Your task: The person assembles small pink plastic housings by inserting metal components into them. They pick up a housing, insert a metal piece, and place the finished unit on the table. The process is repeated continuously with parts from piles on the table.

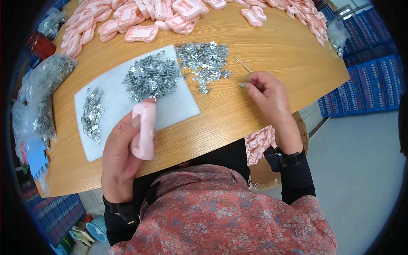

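In the left hand (120, 148), holds a pink shell (144, 131) over the near edge of a white mat (112, 108); rightward, curls the right hand (268, 92) into a narrow grip by a small metal piece (241, 85) and thin rod (242, 63); cannot tell whether holding either.

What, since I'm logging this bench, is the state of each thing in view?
Left hand: closed around pink shell
Pink shell: held, inside not visible
Right hand: fingers closed on thin rod
Thin rod: held, slanted
White mat: flat, partly covered
Metal pieces: heaped loosely
Clear bag: bulging with metal parts
Light-blue basket: tilted
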Action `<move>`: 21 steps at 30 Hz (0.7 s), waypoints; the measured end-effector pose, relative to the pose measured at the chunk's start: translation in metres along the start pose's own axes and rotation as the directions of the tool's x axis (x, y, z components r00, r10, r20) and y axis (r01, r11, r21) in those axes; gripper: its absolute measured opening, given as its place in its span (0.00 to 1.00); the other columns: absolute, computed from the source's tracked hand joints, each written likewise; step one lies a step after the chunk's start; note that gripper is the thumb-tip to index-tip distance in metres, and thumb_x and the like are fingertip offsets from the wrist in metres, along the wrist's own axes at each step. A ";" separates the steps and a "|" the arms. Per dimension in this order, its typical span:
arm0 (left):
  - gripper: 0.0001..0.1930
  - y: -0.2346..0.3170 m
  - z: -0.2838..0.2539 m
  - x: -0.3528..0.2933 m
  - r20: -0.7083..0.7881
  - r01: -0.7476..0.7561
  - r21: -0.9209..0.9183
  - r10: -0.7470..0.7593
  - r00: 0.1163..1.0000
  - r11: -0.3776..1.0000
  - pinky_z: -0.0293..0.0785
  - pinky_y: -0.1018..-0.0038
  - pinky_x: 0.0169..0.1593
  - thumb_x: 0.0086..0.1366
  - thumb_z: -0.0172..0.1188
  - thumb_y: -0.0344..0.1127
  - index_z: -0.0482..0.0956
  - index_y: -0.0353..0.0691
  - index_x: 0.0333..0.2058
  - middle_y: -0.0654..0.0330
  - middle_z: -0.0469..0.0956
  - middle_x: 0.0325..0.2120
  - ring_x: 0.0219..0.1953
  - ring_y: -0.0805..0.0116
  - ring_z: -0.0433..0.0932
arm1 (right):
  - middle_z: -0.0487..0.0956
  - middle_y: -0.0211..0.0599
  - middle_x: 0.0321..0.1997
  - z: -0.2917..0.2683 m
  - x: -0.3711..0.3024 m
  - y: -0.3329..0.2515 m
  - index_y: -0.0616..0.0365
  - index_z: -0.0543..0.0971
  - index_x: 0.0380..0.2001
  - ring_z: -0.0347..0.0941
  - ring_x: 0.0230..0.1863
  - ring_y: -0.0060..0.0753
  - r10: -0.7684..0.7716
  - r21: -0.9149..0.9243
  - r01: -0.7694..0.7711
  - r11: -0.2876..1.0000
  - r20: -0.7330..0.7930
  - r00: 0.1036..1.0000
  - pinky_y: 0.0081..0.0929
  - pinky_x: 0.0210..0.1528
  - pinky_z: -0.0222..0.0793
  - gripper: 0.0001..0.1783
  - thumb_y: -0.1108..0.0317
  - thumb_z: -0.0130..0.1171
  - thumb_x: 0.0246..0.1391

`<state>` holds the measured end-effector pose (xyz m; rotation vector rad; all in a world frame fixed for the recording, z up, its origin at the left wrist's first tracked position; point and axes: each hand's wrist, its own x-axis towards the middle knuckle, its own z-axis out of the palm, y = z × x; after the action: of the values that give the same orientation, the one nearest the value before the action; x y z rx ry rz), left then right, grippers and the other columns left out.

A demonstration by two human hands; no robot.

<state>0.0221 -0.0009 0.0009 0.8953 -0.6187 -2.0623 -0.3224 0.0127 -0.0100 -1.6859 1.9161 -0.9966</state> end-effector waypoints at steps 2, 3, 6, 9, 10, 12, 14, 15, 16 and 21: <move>0.25 -0.003 -0.009 -0.001 -0.062 -0.014 -0.070 0.010 0.998 0.997 0.78 0.75 0.33 0.68 0.59 0.41 0.69 0.32 0.59 0.60 0.77 0.36 0.32 0.72 0.76 | 0.79 0.41 0.31 0.001 0.003 -0.009 0.63 0.79 0.37 0.77 0.32 0.35 -0.086 -0.149 0.083 0.985 -0.010 0.996 0.30 0.36 0.74 0.08 0.76 0.64 0.52; 0.22 -0.003 -0.016 0.000 -0.061 -0.014 -0.107 0.007 0.998 0.994 0.82 0.70 0.35 0.68 0.58 0.41 0.70 0.35 0.55 0.58 0.78 0.38 0.35 0.69 0.79 | 0.80 0.45 0.33 0.001 0.004 -0.010 0.63 0.79 0.37 0.79 0.34 0.42 -0.074 -0.173 0.072 0.982 -0.004 0.997 0.33 0.37 0.74 0.08 0.77 0.64 0.51; 0.20 -0.004 -0.009 -0.006 -0.108 -0.049 -0.141 0.033 0.994 0.989 0.85 0.65 0.36 0.69 0.56 0.39 0.69 0.36 0.55 0.54 0.76 0.40 0.39 0.65 0.79 | 0.79 0.45 0.33 0.000 0.005 -0.007 0.62 0.80 0.36 0.78 0.33 0.43 -0.095 -0.222 0.096 0.970 0.017 0.995 0.34 0.37 0.74 0.07 0.76 0.64 0.52; 0.20 0.001 0.010 -0.009 -0.133 0.008 -0.095 -0.021 0.991 0.995 0.87 0.58 0.39 0.69 0.56 0.39 0.69 0.36 0.55 0.51 0.77 0.41 0.41 0.61 0.81 | 0.77 0.40 0.31 -0.001 0.003 -0.001 0.65 0.79 0.36 0.74 0.31 0.33 -0.070 -0.290 0.098 0.952 0.107 0.992 0.29 0.34 0.70 0.08 0.76 0.65 0.52; 0.21 -0.001 0.008 -0.007 -0.078 0.016 -0.074 -0.022 0.997 0.997 0.87 0.59 0.39 0.69 0.56 0.38 0.68 0.36 0.56 0.51 0.77 0.41 0.40 0.61 0.81 | 0.76 0.40 0.31 -0.001 0.003 0.000 0.65 0.78 0.35 0.74 0.30 0.33 -0.090 -0.276 0.117 0.954 0.111 0.990 0.29 0.34 0.69 0.08 0.76 0.65 0.52; 0.22 -0.006 0.002 -0.004 0.034 0.028 -0.030 -0.027 0.999 0.999 0.86 0.60 0.39 0.68 0.57 0.37 0.67 0.36 0.58 0.51 0.78 0.40 0.38 0.62 0.81 | 0.75 0.40 0.30 -0.001 0.003 0.003 0.65 0.77 0.34 0.72 0.30 0.33 -0.130 -0.246 0.156 0.957 0.118 0.984 0.29 0.33 0.68 0.07 0.76 0.64 0.52; 0.23 -0.008 0.009 -0.002 0.039 0.043 0.004 -0.043 0.998 0.999 0.86 0.61 0.41 0.68 0.58 0.35 0.67 0.36 0.58 0.51 0.78 0.40 0.38 0.63 0.82 | 0.75 0.40 0.30 -0.001 0.001 0.003 0.65 0.76 0.33 0.72 0.29 0.33 -0.187 -0.268 0.210 0.940 0.107 0.976 0.29 0.32 0.67 0.07 0.77 0.64 0.52; 0.23 -0.009 0.013 -0.001 0.037 0.045 0.018 -0.046 0.998 0.999 0.86 0.61 0.41 0.67 0.58 0.34 0.66 0.37 0.59 0.52 0.78 0.40 0.38 0.64 0.82 | 0.74 0.40 0.30 0.001 0.001 0.002 0.64 0.75 0.32 0.71 0.29 0.33 -0.220 -0.277 0.242 0.930 0.108 0.969 0.29 0.32 0.67 0.07 0.77 0.63 0.52; 0.22 -0.011 0.019 0.001 0.036 0.064 0.018 -0.065 0.997 0.998 0.86 0.62 0.42 0.67 0.59 0.34 0.67 0.37 0.58 0.52 0.78 0.40 0.39 0.64 0.82 | 0.74 0.39 0.30 0.001 -0.001 -0.002 0.64 0.75 0.32 0.71 0.29 0.34 -0.216 -0.218 0.231 0.948 0.095 0.972 0.29 0.32 0.67 0.07 0.77 0.63 0.51; 0.19 -0.025 0.053 0.017 0.028 0.177 0.019 -0.177 0.984 0.984 0.84 0.62 0.44 0.65 0.62 0.31 0.69 0.40 0.53 0.55 0.79 0.41 0.40 0.66 0.82 | 0.74 0.39 0.29 0.012 -0.020 -0.036 0.61 0.74 0.31 0.72 0.30 0.40 -0.399 -0.022 0.400 0.916 0.040 0.916 0.31 0.32 0.68 0.08 0.77 0.65 0.48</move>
<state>-0.0377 0.0056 0.0106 0.9602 -0.5905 -2.2356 -0.2860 0.0287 0.0050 -2.1535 1.6008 -1.0739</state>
